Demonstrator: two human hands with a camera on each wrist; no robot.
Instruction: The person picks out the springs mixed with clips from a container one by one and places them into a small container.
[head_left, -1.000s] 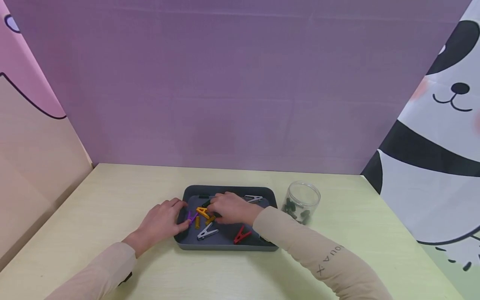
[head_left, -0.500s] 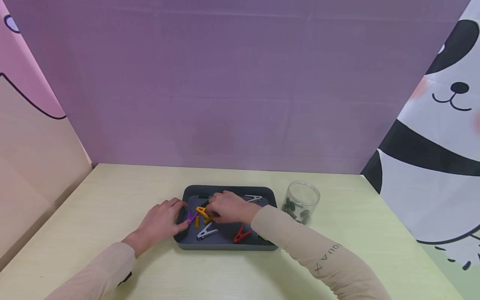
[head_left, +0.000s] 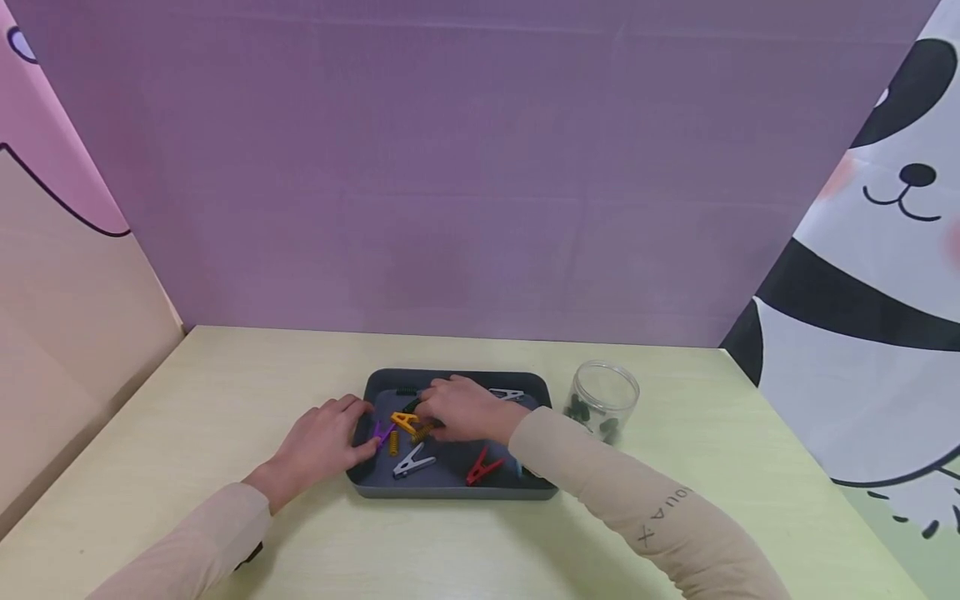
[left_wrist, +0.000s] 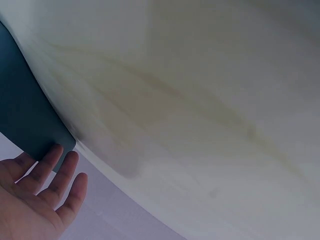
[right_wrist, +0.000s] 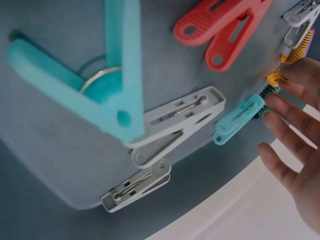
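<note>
A dark grey tray [head_left: 457, 493] holds several plastic clothespins and small coil springs. My left hand [head_left: 318, 442] steadies its left side, fingers spread against the wall near a purple clothespin [head_left: 386, 432]; the left wrist view shows those fingers [left_wrist: 65, 177] fairly straight at the outside. My right hand [head_left: 468, 408] reaches into the tray and pinches a gold spring [head_left: 422, 432], its thumb hidden. The spring lies right beside an orange clothespin [head_left: 405, 421]. In the right wrist view the index fingertip overlaps the orange clothespin [right_wrist: 275, 78], with a turquoise clothespin [right_wrist: 240, 120] and dark springs near the other fingers.
A clear jar [head_left: 606, 396] with dark pieces in it stands right of the tray. Inside lie another gold spring [head_left: 393, 443], a light grey clothespin [head_left: 412, 461], a red one [head_left: 483, 467] and a big turquoise one [right_wrist: 122, 95]. A purple backdrop [head_left: 465, 192] rises behind the table.
The right hand shifts slightly, first left, then up and to the right, and the gold spring at its fingertips moves a little with it. The left hand and tray stay in place.
</note>
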